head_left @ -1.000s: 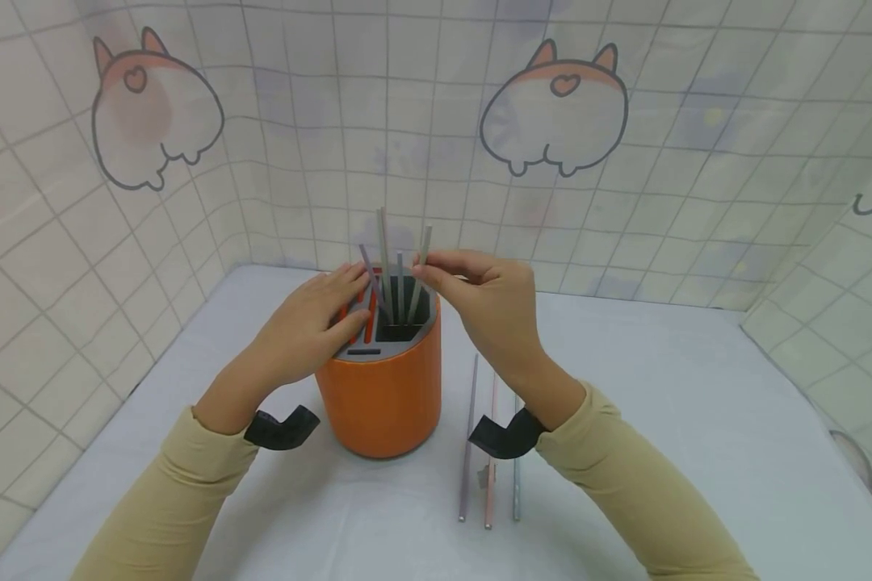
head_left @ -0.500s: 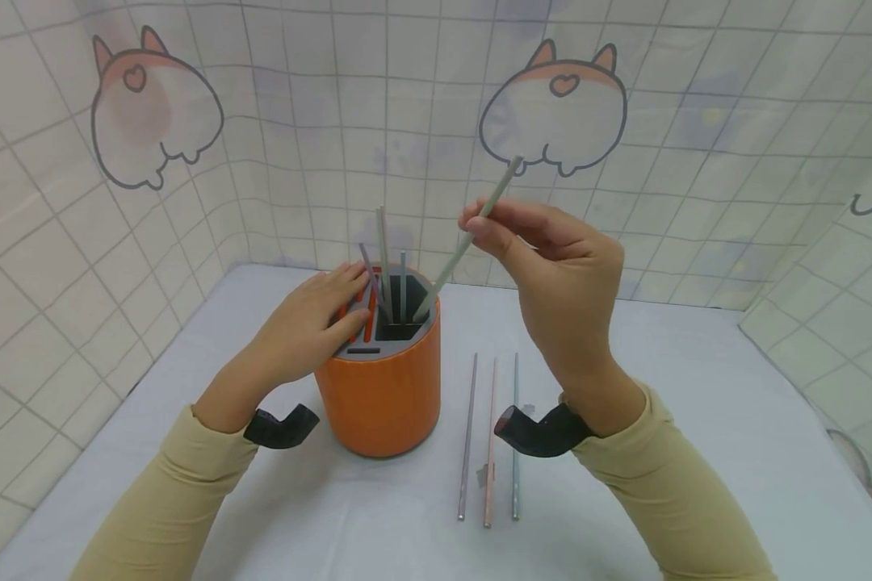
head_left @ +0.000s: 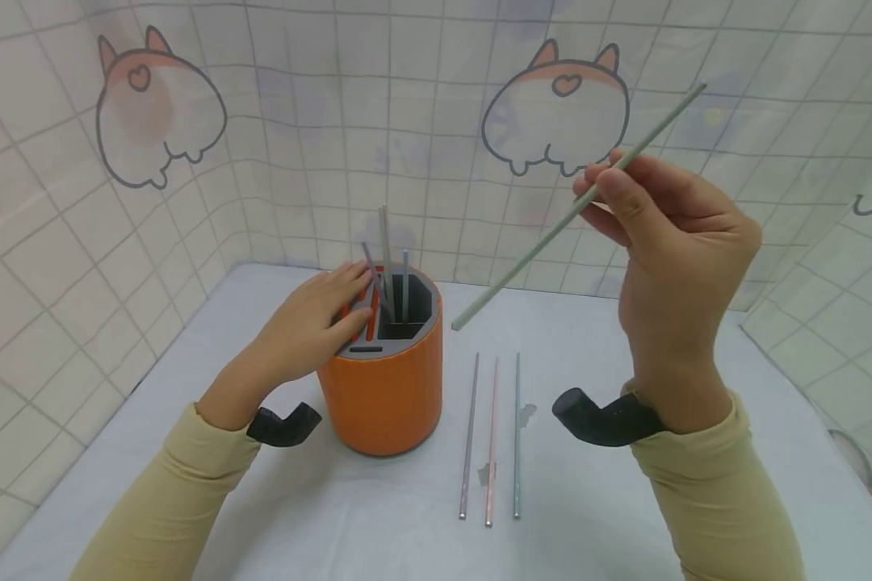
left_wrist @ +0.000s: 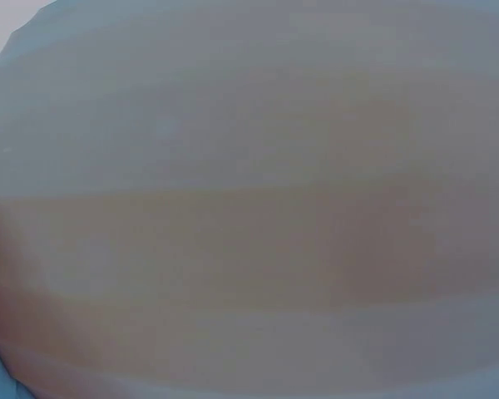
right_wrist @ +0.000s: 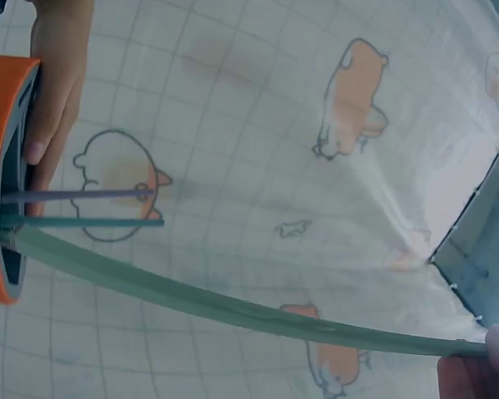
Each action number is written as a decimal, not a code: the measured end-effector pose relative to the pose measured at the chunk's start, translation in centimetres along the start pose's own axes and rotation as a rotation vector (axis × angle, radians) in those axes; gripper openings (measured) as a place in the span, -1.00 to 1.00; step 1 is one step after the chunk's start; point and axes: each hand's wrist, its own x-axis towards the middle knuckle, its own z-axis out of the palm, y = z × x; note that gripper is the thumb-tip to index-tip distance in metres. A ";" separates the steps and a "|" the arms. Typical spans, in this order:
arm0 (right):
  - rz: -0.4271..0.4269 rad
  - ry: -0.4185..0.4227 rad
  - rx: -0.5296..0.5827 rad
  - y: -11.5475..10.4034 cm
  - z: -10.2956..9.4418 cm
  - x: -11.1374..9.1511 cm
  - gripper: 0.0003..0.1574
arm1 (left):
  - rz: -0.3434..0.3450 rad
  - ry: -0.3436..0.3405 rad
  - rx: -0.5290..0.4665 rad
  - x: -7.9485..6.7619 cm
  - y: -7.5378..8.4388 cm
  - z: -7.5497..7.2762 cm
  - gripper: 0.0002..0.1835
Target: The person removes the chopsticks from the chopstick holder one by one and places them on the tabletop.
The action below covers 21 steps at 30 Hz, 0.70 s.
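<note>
Green stick [head_left: 545, 239]: pinched aloft in the right hand [head_left: 679, 258], slanting down toward the side of the left hand [head_left: 301, 323], jutting above the fingertips and running longer below them, apart from the orange holder [head_left: 381, 411] in the head view

Right grip: clamped on the green stick between thumb and fingertips, well apart from the left hand

Left rest: laid across the top of the orange holder, on the side away from the right hand, with fingers stretched out and thumb set apart

Orange holder: upright under the left hand, topped by a gray insert [head_left: 400, 349] with narrow slots beside the left fingers and a wide opening on the right hand's side

Sticks in the opening: a pale stick [head_left: 384, 242], a leaning lavender stick [head_left: 373, 270] and a bluish stick [head_left: 405, 282], all just beyond the left fingertips and thumb

Sticks on the table [head_left: 625, 500]: a violet stick [head_left: 469, 436], a pink stick [head_left: 492, 444] and a light blue stick [head_left: 517, 436], lying side by side between the hands, nearer the person than both

Sleeves [head_left: 167, 508]: beige, below each hand

Backdrop [head_left: 298, 161]: gridded, with cartoon animals, behind both hands

Left wrist view: too blurred to tell
</note>
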 end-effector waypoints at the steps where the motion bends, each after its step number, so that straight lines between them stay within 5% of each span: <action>1: 0.038 0.019 0.020 -0.1 -0.4 0.2 -0.74 | -0.001 -0.001 0.001 0.0 0.0 0.0 -0.36; 6: 0.179 0.045 0.009 0.5 -2.8 0.6 -0.79 | 0.004 -0.003 0.000 0.1 -0.1 0.0 -0.36; 21: 0.662 -0.139 -0.377 6.6 -10.3 -0.3 -0.84 | 0.001 -0.002 0.003 -0.3 -0.1 -0.3 -0.36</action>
